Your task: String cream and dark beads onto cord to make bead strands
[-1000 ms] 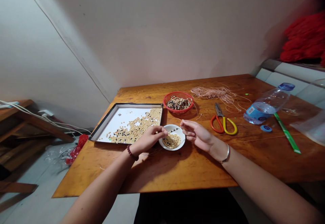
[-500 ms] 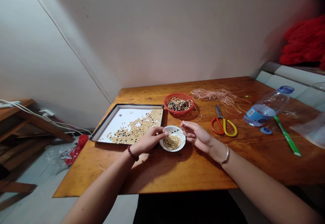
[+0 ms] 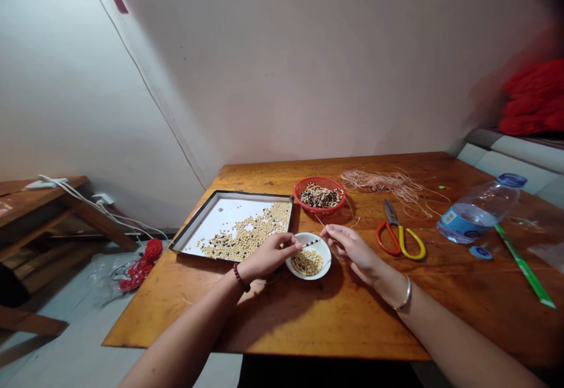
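Between my two hands a short string of dark and pale beads stretches over a small white bowl. Pale beads lie inside the bowl. My left hand is closed on one end of the beaded string, at the bowl's left rim. On the other side, my right hand pinches the thin cord past the beads, its loose end showing above the fingertips. Left of the bowl lies a shallow black-edged tray with many loose beads, mostly pale, some dark.
Behind the bowl stands a red basket of strung beads. A tangle of pinkish cord lies at the back. To the right are scissors, a tilted water bottle, a blue cap and a green strip.
The whole view has shifted, so the table things appear lower and further right. My right fingers have drawn closer together around the cord; my left hand keeps its grip over the bowl.
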The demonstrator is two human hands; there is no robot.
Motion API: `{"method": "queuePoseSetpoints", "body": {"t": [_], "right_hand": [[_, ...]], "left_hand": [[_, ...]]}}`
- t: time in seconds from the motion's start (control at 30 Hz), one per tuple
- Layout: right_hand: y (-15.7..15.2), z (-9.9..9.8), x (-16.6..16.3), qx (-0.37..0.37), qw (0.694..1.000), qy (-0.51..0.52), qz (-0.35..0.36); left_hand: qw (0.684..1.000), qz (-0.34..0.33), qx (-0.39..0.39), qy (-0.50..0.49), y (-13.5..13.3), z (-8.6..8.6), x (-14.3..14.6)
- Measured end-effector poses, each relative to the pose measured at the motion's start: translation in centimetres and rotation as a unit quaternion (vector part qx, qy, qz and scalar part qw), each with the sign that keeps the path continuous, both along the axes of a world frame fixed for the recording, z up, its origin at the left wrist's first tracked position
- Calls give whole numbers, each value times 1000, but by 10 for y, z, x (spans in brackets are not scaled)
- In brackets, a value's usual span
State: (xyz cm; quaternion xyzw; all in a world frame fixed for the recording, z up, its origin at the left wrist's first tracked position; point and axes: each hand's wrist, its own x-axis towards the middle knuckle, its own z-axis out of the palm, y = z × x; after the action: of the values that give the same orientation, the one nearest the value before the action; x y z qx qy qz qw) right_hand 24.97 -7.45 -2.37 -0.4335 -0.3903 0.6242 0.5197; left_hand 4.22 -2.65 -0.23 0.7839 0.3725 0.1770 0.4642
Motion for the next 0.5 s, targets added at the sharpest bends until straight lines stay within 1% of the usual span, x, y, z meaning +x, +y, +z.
{"method": "queuePoseSetpoints", "body": {"t": [0.1,0.2,0.3,0.37,0.4,0.43,0.5], "right_hand": [[5,-4,1,63,993,-88,-43],[8,-9,1,138,969,-188,-76],[6,-13,0,159,950,-251,-95],[5,-14,-1,159,942,-271,-114],[5,-15,-1,158,940,-275,-124],[5,-15,-1,157,940,-274,-130],[5,-14,0,152,943,-263,-134]], "left_hand": [[1000,0,9,2,0,1,1],[1000,4,24,9,-1,2,1],[998,2,66,17,-2,0,1],[990,8,135,29,-3,-3,2],[981,14,189,45,-4,-4,2],[965,18,253,68,-5,-6,3],[914,6,385,128,-7,-8,2]]}}
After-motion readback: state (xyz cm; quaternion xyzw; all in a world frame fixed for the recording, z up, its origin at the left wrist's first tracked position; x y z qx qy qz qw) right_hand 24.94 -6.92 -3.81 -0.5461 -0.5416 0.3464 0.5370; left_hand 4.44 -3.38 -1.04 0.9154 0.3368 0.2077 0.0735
